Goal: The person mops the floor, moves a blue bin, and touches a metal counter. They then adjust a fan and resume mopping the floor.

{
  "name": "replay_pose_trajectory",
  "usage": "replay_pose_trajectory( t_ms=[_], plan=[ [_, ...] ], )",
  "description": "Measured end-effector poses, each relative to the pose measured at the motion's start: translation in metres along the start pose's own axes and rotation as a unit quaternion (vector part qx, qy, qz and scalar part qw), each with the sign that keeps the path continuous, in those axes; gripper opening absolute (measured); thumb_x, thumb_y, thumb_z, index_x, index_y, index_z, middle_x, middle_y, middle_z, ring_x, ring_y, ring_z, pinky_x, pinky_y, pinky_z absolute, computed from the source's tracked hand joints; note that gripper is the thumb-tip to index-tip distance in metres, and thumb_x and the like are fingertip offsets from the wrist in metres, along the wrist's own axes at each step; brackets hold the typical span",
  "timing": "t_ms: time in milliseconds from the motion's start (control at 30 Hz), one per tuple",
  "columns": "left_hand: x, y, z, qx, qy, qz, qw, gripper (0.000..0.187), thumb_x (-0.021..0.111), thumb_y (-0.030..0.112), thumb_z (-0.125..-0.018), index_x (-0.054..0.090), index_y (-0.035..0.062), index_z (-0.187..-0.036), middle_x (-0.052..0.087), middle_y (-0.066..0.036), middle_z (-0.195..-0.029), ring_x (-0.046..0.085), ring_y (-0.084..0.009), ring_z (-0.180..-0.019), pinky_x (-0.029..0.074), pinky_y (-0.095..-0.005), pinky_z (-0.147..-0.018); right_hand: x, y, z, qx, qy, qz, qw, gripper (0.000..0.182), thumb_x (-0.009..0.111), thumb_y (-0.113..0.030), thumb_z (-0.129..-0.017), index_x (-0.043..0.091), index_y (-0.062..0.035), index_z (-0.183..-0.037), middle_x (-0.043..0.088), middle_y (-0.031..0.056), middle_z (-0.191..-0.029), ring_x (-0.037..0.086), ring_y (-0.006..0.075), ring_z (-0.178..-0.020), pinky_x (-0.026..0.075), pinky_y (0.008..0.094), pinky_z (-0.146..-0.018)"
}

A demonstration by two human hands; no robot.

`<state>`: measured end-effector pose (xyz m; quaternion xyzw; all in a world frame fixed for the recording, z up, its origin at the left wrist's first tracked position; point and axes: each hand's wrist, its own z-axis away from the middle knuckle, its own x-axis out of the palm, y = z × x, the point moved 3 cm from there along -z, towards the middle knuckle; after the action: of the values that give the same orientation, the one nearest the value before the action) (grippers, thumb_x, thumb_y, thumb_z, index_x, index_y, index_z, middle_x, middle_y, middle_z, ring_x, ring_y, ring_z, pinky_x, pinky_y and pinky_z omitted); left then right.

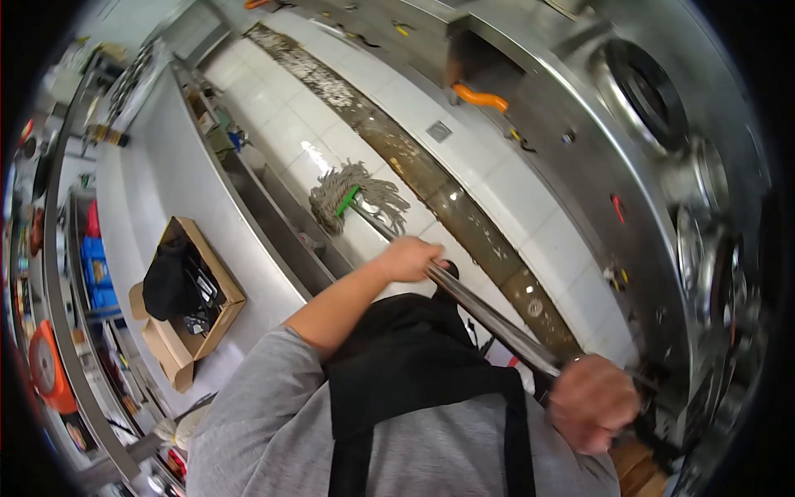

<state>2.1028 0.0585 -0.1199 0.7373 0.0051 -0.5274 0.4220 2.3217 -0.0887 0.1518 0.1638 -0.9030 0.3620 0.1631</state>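
Observation:
A string mop (493,321) with a metal handle runs diagonally across the view. Its grey strands (338,189) lie spread on the white tiled floor, joined to the handle by a green clamp (348,201). My left hand (410,258) is wrapped round the middle of the handle. Close to the handle's upper end, my right hand (595,402) is closed on it, slightly blurred. The mop head rests beside a wet, dark drain channel (447,211) in the floor.
On the left, a steel counter (137,186) holds an open cardboard box (228,286) with black items inside. Steel cooking equipment (596,166) with an orange handle (480,98) lines the right. Pots (704,178) stand at far right. An orange scale (48,364) is at far left.

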Motion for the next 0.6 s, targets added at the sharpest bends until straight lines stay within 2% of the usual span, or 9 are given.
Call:
replay_pose_trajectory(
  t_ms=[67,100,133,167,233,367,500,533,600],
  plan=[
    [-0.048,-0.048,0.004,-0.172,0.07,-0.064,0.981,0.037,0.075,0.034,-0.076,0.06,0.0118,-0.102,0.063,-0.015,-0.086,0.063,-0.0344,-0.086,0.048,-0.0471,-0.075,-0.001,0.059,-0.011,0.044,-0.073,0.125,0.988,0.012,0.066,-0.003,-0.077,0.058,-0.0059,-0.069,0.063,0.0105,-0.063,0.065,0.0253,-0.06,0.055,0.0414,-0.064],
    [-0.068,-0.056,0.012,-0.282,0.103,-0.165,0.94,0.053,0.076,0.034,-0.075,0.053,0.0135,-0.118,0.057,-0.015,-0.107,0.055,-0.0338,-0.104,0.042,-0.0516,-0.087,-0.007,0.103,-0.015,0.044,-0.189,0.096,0.976,0.008,0.065,-0.001,-0.069,0.058,-0.0054,-0.071,0.062,0.0102,-0.067,0.065,0.0307,-0.068,0.053,0.0462,-0.071],
    [-0.09,-0.057,0.022,-0.383,0.133,-0.263,0.876,0.07,0.077,0.034,-0.074,0.047,0.0151,-0.134,0.051,-0.015,-0.127,0.048,-0.0332,-0.121,0.035,-0.056,-0.1,0.002,0.145,-0.015,0.008,-0.17,0.089,0.981,0.011,0.065,0.001,-0.064,0.058,-0.0048,-0.07,0.061,0.0093,-0.068,0.064,0.0313,-0.066,0.053,0.0437,-0.067],
    [-0.11,-0.053,0.027,-0.393,0.138,-0.271,0.868,0.07,0.077,0.034,-0.074,0.047,0.0151,-0.134,0.051,-0.015,-0.127,0.048,-0.0332,-0.121,0.035,-0.056,-0.1,0.009,0.189,-0.007,0.004,-0.178,0.052,0.983,0.012,0.066,0.002,-0.065,0.058,-0.0041,-0.071,0.061,0.0103,-0.071,0.062,0.0303,-0.067,0.053,0.0417,-0.068],
    [-0.148,-0.043,0.041,-0.442,0.113,-0.282,0.844,0.088,0.078,0.033,-0.073,0.03,0.0219,-0.147,0.028,-0.011,-0.149,0.027,-0.0335,-0.138,0.02,-0.0641,-0.108,0.026,0.267,0.0,-0.028,-0.239,0.091,0.966,0.019,0.071,0.003,-0.067,0.055,-0.0048,-0.073,0.058,0.0091,-0.073,0.06,0.029,-0.071,0.051,0.0409,-0.068],
    [-0.156,-0.016,0.107,-0.571,0.134,-0.302,0.752,0.076,0.076,0.033,-0.075,0.039,0.0219,-0.141,0.026,-0.015,-0.151,0.021,-0.0373,-0.141,0.016,-0.0643,-0.109,0.055,0.449,-0.021,0.049,-0.285,0.123,0.949,0.018,0.075,-0.005,-0.073,0.057,-0.0055,-0.078,0.061,0.0101,-0.083,0.06,0.031,-0.081,0.047,0.0374,-0.075],
    [-0.117,-0.002,0.157,-0.624,0.125,-0.247,0.731,0.065,0.076,0.026,-0.074,0.05,0.0214,-0.133,0.023,-0.012,-0.153,0.016,-0.0393,-0.143,0.016,-0.0643,-0.11,0.083,0.614,-0.082,0.288,-0.138,0.104,0.942,0.017,0.075,-0.009,-0.08,0.059,-0.004,-0.083,0.062,0.0045,-0.09,0.059,0.0151,-0.085,0.047,0.0289,-0.079],
    [-0.113,-0.002,0.165,-0.629,0.109,-0.225,0.736,0.06,0.076,0.023,-0.074,0.053,0.022,-0.13,0.024,-0.011,-0.153,0.016,-0.0399,-0.143,0.016,-0.0634,-0.111,0.08,0.644,-0.09,0.233,-0.115,0.125,0.958,0.018,0.076,-0.012,-0.08,0.06,-0.0043,-0.083,0.061,0.0041,-0.089,0.058,0.0145,-0.081,0.047,0.0279,-0.077],
    [-0.111,-0.005,0.168,-0.623,0.13,-0.239,0.733,0.056,0.076,0.02,-0.073,0.057,0.0227,-0.125,0.027,-0.009,-0.152,0.017,-0.0399,-0.142,0.016,-0.0617,-0.112,0.073,0.656,-0.096,0.292,-0.092,0.119,0.945,0.02,0.076,-0.016,-0.08,0.061,-0.0045,-0.085,0.062,0.0049,-0.091,0.06,0.0168,-0.086,0.047,0.0272,-0.08]
  ],
)
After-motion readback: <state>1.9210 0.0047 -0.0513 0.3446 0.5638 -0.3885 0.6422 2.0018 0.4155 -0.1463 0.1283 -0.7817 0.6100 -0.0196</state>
